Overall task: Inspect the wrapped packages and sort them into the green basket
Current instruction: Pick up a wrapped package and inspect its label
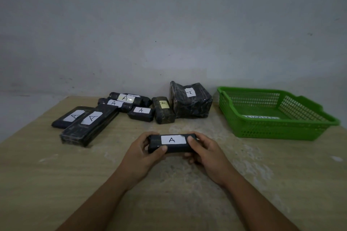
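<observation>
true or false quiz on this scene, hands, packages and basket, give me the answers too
1. The left hand and right hand both grip one black package labelled A. True.
2. The green basket stands left of the other packages. False: it stands to their right.
3. The black package lies inside the green basket. False: it is held over the table, in front of the other packages.
4. The largest package is the one nearest the green basket. True.
5. The green basket is full of black packages. False: only a white slip shows in it.
</observation>
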`<state>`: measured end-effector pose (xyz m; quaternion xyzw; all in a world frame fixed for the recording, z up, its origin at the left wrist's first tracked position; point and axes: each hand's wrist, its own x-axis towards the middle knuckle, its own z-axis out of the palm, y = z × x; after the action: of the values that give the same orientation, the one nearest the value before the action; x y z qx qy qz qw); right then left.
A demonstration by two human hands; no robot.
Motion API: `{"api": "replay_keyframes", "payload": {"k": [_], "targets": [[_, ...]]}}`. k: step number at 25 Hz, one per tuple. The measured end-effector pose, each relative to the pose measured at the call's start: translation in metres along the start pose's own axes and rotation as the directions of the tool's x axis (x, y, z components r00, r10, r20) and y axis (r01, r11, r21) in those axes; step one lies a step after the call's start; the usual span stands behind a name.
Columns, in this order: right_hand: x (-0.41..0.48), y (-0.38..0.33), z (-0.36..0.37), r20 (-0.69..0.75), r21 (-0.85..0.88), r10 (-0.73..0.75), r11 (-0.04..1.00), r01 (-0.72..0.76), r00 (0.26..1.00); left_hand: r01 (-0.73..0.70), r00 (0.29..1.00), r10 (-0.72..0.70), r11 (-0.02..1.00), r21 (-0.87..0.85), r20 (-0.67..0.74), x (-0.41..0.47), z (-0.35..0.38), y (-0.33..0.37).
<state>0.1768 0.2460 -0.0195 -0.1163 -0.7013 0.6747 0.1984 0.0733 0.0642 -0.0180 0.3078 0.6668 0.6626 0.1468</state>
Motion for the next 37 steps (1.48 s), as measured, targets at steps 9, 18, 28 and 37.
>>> {"api": "replay_keyframes", "payload": {"k": [9,18,28,37], "targets": [[-0.004,0.001,-0.009,0.092,-0.079,-0.045,0.996,0.052,0.995,0.077,0.995,-0.071,0.992,-0.101,0.067,0.002,-0.005,-0.001],[-0.004,-0.002,-0.005,0.132,0.0,-0.011,1.0,0.011,0.991,0.047,0.993,-0.036,0.995,-0.093,0.114,0.003,-0.01,-0.002],[-0.002,-0.001,-0.003,0.085,-0.166,-0.112,0.978,0.125,0.99,0.185,0.979,-0.15,0.932,-0.311,0.136,0.002,-0.004,0.002],[-0.003,0.002,-0.002,0.141,-0.009,-0.011,1.0,0.012,0.99,0.234,0.971,-0.235,0.924,-0.303,0.033,0.006,0.0,0.003]]}}
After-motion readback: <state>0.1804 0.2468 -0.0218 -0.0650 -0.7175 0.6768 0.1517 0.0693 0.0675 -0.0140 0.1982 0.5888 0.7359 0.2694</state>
